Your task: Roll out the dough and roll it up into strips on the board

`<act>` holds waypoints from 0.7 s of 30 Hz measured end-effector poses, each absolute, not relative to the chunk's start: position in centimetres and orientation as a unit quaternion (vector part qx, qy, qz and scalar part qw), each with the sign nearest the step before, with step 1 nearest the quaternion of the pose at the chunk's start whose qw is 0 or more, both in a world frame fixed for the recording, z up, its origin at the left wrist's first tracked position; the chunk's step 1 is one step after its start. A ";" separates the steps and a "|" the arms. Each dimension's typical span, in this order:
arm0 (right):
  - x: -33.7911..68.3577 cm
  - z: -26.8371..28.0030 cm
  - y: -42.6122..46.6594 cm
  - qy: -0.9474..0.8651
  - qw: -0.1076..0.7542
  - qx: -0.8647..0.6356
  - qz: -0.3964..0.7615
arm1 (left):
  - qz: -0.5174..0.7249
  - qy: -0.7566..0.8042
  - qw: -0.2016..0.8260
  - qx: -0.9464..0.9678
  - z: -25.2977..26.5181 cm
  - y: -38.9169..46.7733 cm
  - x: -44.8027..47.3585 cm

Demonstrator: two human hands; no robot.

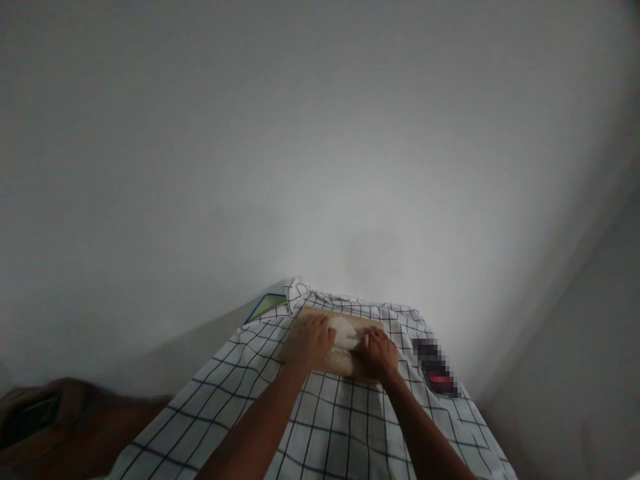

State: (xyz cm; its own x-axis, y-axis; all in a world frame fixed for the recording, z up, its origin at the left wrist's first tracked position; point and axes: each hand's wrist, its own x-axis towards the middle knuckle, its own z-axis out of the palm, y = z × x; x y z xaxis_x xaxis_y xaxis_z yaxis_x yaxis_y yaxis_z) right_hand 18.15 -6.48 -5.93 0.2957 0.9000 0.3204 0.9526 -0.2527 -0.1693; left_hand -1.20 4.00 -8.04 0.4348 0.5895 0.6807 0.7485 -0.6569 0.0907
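A pale lump of dough (344,331) lies on a wooden board (338,365), with a looser, floury-looking patch along its near side. My left hand (314,339) is at the dough's left end, fingers curled and thumb pointing inward against it. On the other end, my right hand (379,351) has its fingers bent down onto the dough. Both hands grip it from opposite sides, and their undersides are hidden from view.
A white cloth with black grid lines (340,437) covers the table under the board. A dark, blurred-out object with a red band (436,368) lies at the right. A green, blue-edged panel (269,305) shows at the far left corner. A pale wall (320,167) stands right behind.
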 end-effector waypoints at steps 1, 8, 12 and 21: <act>18.0 -5.9 -6.8 -0.589 0.167 -0.786 -0.085 | -0.351 -0.397 0.114 -0.841 -8.2 3.8 -1.4; 17.3 -6.1 -8.6 -0.602 0.173 -0.772 -0.111 | -0.416 -0.338 0.147 -0.831 -10.1 3.1 -2.2; 17.1 -6.3 -9.0 -0.597 0.182 -0.773 -0.116 | -0.442 -0.317 0.163 -0.823 -10.7 3.1 -2.3; 17.5 -5.7 -7.7 -0.589 0.184 -0.782 -0.095 | -0.405 -0.358 0.137 -0.830 -9.3 4.1 -1.4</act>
